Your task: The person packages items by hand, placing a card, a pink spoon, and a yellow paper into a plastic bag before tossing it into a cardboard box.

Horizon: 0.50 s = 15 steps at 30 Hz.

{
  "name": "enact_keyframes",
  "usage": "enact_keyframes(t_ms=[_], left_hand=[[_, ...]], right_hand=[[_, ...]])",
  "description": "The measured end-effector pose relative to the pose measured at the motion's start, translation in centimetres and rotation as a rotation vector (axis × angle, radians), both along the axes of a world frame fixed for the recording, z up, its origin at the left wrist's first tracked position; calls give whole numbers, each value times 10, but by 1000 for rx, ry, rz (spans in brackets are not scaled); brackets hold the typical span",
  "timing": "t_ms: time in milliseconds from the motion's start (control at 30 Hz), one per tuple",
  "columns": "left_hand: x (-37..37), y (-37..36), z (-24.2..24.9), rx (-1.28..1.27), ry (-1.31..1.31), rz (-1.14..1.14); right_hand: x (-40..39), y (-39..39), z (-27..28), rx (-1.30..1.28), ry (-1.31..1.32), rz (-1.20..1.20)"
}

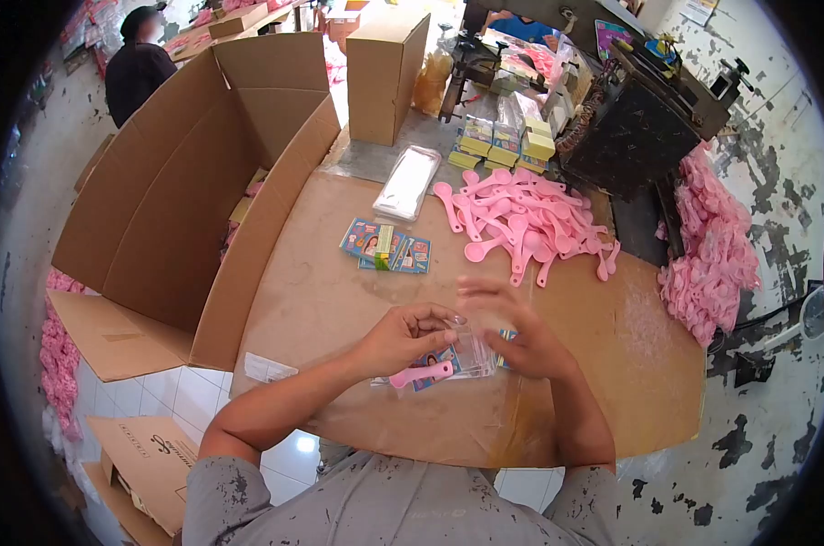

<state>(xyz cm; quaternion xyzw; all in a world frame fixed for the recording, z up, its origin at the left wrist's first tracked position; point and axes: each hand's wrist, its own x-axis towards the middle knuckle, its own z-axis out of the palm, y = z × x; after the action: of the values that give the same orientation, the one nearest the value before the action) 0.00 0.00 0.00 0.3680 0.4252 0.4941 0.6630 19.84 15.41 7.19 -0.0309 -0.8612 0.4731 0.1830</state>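
Note:
My left hand pinches the edge of a clear plastic bag over the front of the table. My right hand is beside the bag, blurred by motion, its thumb and fingers apart. Below my left hand a pink measuring spoon lies across a blue printed card. Part of another blue card shows by my right thumb. Farther back are a banded stack of blue cards, a stack of clear bags and a heap of pink spoons.
A large open carton stands along the table's left side. A closed box, card bundles and a dark machine are at the back. Pink items in plastic hang at the right. A person is at the far left.

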Motion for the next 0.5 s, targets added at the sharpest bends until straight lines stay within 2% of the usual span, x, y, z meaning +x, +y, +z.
enact_keyframes(t_ms=[67, 167, 267, 367, 500], left_hand=[[6, 0, 4, 62, -30, 11], [13, -4, 1, 374, -14, 236], [4, -8, 21, 699, 472, 311], [11, -17, 34, 609, 550, 247], [19, -17, 36, 599, 568, 341]], right_hand=[[0, -3, 17, 267, -15, 84], [-1, -10, 47, 303, 178, -7], [5, -23, 75, 528, -54, -78], [4, -29, 68, 268, -55, -220], [0, -34, 59, 245, -2, -225]])
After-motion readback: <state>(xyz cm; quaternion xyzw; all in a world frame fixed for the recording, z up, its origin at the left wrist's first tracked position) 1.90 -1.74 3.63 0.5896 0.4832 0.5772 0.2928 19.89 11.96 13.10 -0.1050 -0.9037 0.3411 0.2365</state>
